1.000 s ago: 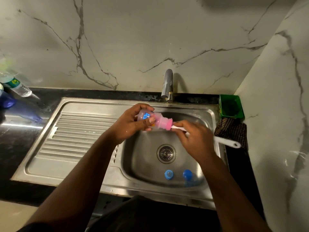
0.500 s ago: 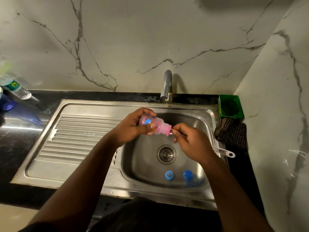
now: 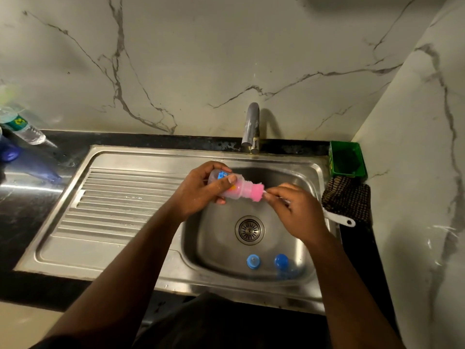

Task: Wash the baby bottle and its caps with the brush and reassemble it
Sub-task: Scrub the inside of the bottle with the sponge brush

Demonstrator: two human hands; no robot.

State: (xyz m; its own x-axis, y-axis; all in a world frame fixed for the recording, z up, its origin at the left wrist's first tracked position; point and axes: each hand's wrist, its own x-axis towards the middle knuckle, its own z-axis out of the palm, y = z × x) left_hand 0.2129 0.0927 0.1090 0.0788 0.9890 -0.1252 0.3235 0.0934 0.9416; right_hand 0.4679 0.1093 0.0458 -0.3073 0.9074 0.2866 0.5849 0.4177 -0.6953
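Over sink (image 3: pixel 156 157), hands (image 3: pixel 198 191) grip blue-labelled bottle (image 3: pixel 235 188), writing unreadable.

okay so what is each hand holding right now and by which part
The left hand grips the baby bottle around its body, lying sideways over the sink. The right hand pinches the brush on its white handle, near the pink head at the bottle's mouth.

No writing can be read anywhere here. The baby bottle (image 3: pixel 226 186) carries a small blue printed patch and a bit of orange and yellow print lower down, both too blurred to make out. The plastic bottle (image 3: pixel 21 128) lying on the dark surface (image 3: pixel 30 197) at far left has a green label with a yellow mark, also illegible.
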